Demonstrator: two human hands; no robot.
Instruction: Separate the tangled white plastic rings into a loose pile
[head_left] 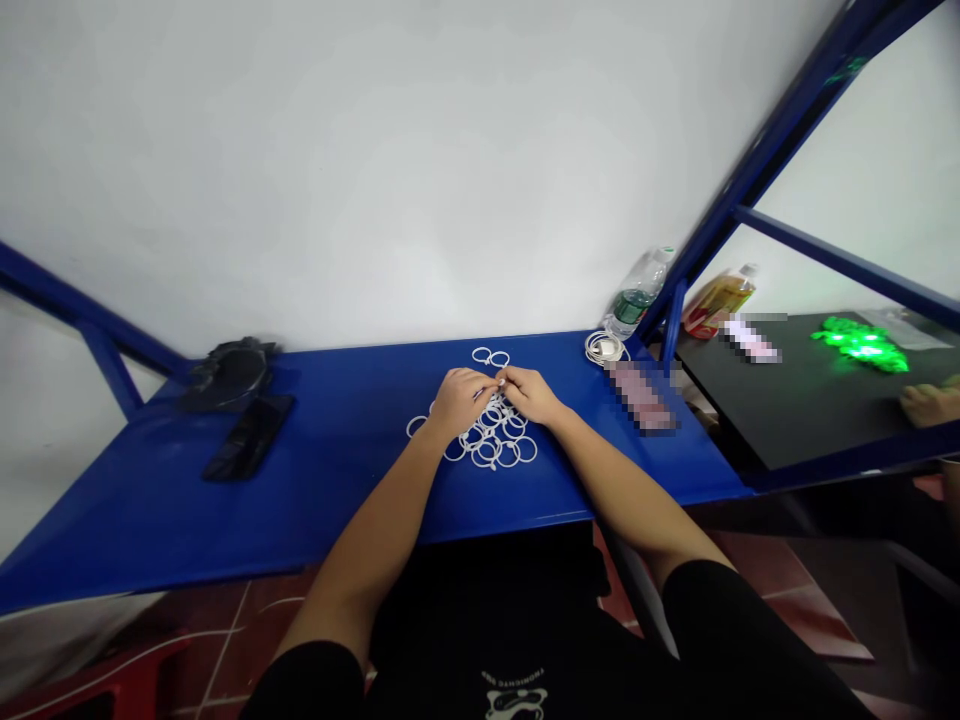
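Observation:
Above a pile of thin white rings on the blue table, my two hands meet fingertip to fingertip. My left hand is closed in a pinch, and so is my right hand. A small white piece shows between their fingertips; it looks like part of one ring, mostly hidden by the fingers. Several rings overlap below and between my hands, some with a small white knob on the loop. Just beyond my fingers, two more white rings lie side by side, apart from the pile.
A dark phone and a black plastic bag lie at left. A coiled white cable, a water bottle and a blurred-out pinkish item are at right. Beyond the blue frame, another person's hand rests near glowing green lights.

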